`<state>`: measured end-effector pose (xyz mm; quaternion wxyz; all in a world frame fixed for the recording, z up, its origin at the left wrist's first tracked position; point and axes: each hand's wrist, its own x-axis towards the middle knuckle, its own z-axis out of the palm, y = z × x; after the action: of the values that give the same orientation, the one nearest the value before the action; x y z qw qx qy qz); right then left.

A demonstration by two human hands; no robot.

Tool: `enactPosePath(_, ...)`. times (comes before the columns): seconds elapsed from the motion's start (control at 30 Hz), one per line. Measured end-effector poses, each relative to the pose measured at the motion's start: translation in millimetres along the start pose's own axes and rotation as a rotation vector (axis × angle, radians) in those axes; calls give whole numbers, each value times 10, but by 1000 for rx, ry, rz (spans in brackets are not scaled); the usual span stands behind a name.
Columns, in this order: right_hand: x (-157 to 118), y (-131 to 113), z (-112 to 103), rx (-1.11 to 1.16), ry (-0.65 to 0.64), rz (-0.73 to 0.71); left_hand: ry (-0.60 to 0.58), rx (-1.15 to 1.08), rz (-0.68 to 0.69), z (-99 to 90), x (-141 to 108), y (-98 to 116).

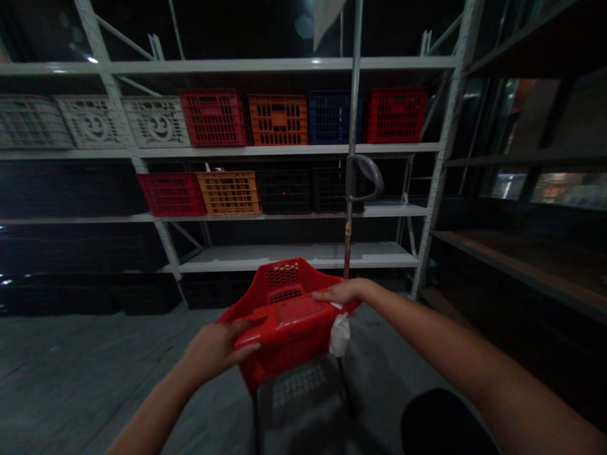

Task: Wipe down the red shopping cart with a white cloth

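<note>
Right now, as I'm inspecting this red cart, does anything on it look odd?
Yes: a crumpled white bundle hangs beneath the right end of the handle, below the right hand. It looks tacked on rather than part of the cart.

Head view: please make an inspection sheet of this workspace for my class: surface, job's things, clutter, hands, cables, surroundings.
Surface: grey floor.
Job's things: red cart with a handle across its near end.
Clutter: white wad, perhaps a bag, hanging near the handle's right end.
Hands: left hand grips the handle's left end; right hand lies over its right part.
Cables: nothing seen.
Surroundings: shelves with crates ahead; metal pole rising beyond the right hand.
</note>
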<state>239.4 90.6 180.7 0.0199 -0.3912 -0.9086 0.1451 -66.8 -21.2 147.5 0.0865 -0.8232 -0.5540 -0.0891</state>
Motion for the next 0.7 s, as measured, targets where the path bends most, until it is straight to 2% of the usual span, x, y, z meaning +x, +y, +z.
enactPosePath(0.07,3,-26,23,-25,-48,-31,3,-18,18,7,5,-40)
enactPosePath(0.1,-17,-36,52,-76,-30,-34,8,-25,25,12,8,-49)
enactPosePath(0.17,-91,-41,141,-227,131,-6,21,-32,27,23,16,-50)
enactPosePath(0.27,-253,31,323,-365,443,81,30,-38,21,31,18,-27)
enactPosePath(0.37,-441,250,530,-351,731,140,29,-52,23,30,14,-4)
enactPosePath(0.47,-598,525,745,-314,1064,87,23,-40,14,35,24,16)
enactPosePath(0.53,-634,625,902,-284,1254,73,19,-16,14,43,43,42)
enactPosePath(0.6,-584,594,1074,-240,1347,69,17,9,14,46,70,88)
enactPosePath(0.7,-373,295,1343,-132,1379,40,8,47,-3,39,113,193)
